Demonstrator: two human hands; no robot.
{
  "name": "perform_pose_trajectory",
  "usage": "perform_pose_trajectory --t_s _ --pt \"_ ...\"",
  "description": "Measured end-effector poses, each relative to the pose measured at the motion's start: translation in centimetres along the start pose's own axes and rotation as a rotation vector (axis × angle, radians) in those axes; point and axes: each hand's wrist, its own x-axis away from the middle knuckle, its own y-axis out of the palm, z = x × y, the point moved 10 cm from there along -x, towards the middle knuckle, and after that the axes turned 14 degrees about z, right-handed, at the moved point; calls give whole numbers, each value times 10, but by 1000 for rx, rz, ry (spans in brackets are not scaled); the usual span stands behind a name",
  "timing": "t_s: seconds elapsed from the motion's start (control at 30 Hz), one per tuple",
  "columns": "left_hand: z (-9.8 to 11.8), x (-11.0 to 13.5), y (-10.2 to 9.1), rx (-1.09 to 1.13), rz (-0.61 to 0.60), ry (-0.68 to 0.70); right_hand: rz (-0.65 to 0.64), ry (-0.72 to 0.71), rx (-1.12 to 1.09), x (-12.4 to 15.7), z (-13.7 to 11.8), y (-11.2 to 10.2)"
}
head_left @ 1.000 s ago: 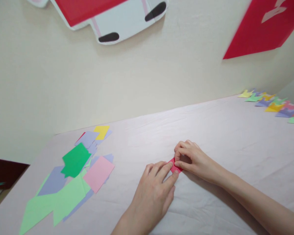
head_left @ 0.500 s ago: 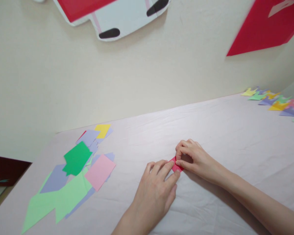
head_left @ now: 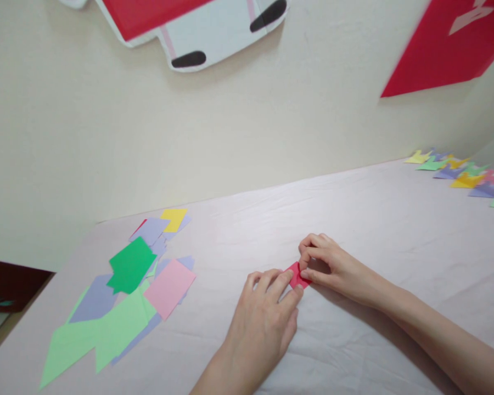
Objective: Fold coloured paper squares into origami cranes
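Observation:
A small folded piece of red paper (head_left: 295,275) lies on the cloth-covered surface between my hands. My left hand (head_left: 267,307) holds down its near left part, thumb and index fingertip on the paper. On the far right side, my right hand (head_left: 327,269) pinches the paper's edge between thumb and index finger, the other fingers curled. Part of the paper is hidden under the fingertips, so its full shape cannot be made out.
Loose colored paper spreads to the left: a dark green sheet (head_left: 132,264), a pink square (head_left: 170,288), a light green piece (head_left: 119,329) and a yellow piece (head_left: 174,219). Folded paper shapes (head_left: 469,180) stand in rows at the far right. A wall (head_left: 247,131) rises behind.
My right thumb and index finger have shifted slightly right, and a little more of the red paper shows between the hands. My left hand stays on it. The view has tilted slightly.

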Motion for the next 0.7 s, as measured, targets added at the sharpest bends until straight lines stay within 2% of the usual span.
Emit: perform_pose_trajectory --t_s 0.23,0.37,0.53,0.7 --pt "1 -2 1 16 -15 -11 42 15 41 -3 2 2" --pt "0 -1 3 17 -22 -19 90 22 -19 -5 9 -4" --pt "1 1 2 27 -23 -28 84 66 -74 -2 11 -8" --pt "1 1 3 33 -27 -26 80 51 70 1 2 -2"
